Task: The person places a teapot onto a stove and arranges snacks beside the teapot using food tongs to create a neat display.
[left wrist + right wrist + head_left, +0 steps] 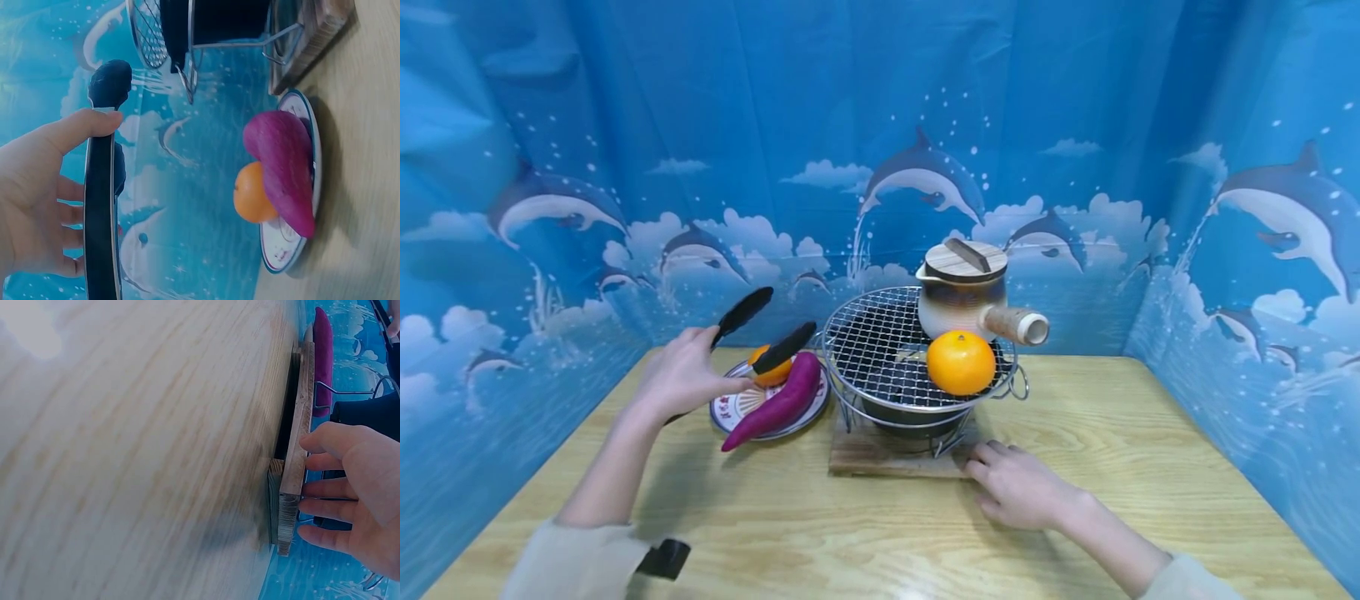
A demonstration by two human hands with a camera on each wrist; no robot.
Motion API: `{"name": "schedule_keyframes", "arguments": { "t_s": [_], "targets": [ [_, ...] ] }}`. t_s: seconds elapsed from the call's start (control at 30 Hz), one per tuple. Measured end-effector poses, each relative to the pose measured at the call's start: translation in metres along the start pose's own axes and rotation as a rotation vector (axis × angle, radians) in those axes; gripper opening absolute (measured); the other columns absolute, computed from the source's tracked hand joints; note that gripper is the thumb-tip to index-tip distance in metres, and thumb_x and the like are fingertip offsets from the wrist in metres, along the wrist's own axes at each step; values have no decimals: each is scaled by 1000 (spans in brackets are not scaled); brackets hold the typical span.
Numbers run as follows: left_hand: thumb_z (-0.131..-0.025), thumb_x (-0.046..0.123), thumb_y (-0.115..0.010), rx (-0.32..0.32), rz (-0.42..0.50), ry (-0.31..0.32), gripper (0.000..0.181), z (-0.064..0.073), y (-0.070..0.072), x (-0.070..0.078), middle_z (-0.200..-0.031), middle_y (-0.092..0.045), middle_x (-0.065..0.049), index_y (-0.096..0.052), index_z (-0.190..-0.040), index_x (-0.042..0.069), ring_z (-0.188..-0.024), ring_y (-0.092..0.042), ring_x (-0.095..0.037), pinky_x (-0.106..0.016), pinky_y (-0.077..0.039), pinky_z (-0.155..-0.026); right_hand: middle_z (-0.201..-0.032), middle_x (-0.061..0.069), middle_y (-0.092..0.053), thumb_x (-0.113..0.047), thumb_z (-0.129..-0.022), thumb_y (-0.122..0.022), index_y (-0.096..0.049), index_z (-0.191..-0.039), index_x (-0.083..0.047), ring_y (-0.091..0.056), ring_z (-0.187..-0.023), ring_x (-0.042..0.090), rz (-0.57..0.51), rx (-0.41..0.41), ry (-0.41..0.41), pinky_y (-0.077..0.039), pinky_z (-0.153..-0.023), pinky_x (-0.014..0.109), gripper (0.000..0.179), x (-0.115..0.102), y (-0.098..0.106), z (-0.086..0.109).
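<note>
Near plate (807, 417) (lettering (725, 409) illegible), left hand (688, 375) round tongs (784, 347); right hand (1022, 489) relaxed at board (891, 461)

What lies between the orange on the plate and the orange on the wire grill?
In the head view, left to right: purple sweet potato, plate rim, grill mesh.

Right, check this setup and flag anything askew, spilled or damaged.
I see nothing spilled or damaged. One thing looks slightly askew: the purple sweet potato lies across the plate with its thin end poking past the rim over the table, rather than resting fully inside.
</note>
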State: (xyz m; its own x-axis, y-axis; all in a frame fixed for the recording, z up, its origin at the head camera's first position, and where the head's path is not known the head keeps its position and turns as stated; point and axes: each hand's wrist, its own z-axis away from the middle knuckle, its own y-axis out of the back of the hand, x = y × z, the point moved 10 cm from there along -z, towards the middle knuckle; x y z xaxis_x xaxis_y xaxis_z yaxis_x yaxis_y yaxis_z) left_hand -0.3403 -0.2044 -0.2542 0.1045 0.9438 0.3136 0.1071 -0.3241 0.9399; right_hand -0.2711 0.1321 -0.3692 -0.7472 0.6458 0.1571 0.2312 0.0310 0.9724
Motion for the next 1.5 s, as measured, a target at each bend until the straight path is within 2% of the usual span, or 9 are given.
{"name": "schedule_keyframes", "arguments": {
  "t_s": [0.43,0.57,0.7,1.1,1.33,1.5],
  "targets": [
    [-69,57,-70,-33,-84,64,107,-12,-20,-32,-130,-33,-39,-29,-135,-17,-111,-38,-54,-63,-40,-82,-102,4,-58,-22,-76,-67,-64,-104,-9,-57,-92,22,4,10,2,-50,-79,41,31,0,0,0],
    [-67,56,-72,-49,-106,72,107,-15,-29,-40,-130,-33,-39,-31,-134,-17,-112,-38,-54,-65,-36,-83,-101,4,-58,-22,-76,-67,-64,-104,-9,-57,-91,22,1,7,3,-50,-79,41,31,-1,0,0],
    [-68,55,-73,-48,-105,76,106,-17,-35,-44,-132,-31,-39,-32,-133,-17,-114,-35,-55,-68,-31,-88,-100,4,-58,-22,-76,-67,-64,-103,-9,-57,-91,21,1,4,3,-50,-79,40,30,-1,1,0],
    [-67,50,-76,-48,-126,81,105,-18,-43,-54,-128,-34,-40,-32,-131,-19,-113,-34,-55,-71,-25,-90,-102,6,-59,-24,-76,-68,-64,-104,-9,-57,-93,23,8,14,2,-50,-81,42,32,-2,3,1],
    [-62,56,-77,-58,-168,81,108,-21,-48,-61,-126,-36,-41,-36,-129,-19,-110,-36,-56,-70,-26,-89,-104,6,-59,-23,-76,-68,-64,-105,-8,-57,-95,23,1,14,-2,-49,-82,42,33,0,1,1],
    [-63,53,-78,-38,-219,51,102,-22,-51,-62,-118,-42,-39,-39,-125,-18,-102,-43,-52,-67,-32,-85,-105,6,-59,-24,-76,-68,-64,-105,-9,-57,-95,24,0,18,0,-49,-82,43,32,0,1,1]
  ]
}}
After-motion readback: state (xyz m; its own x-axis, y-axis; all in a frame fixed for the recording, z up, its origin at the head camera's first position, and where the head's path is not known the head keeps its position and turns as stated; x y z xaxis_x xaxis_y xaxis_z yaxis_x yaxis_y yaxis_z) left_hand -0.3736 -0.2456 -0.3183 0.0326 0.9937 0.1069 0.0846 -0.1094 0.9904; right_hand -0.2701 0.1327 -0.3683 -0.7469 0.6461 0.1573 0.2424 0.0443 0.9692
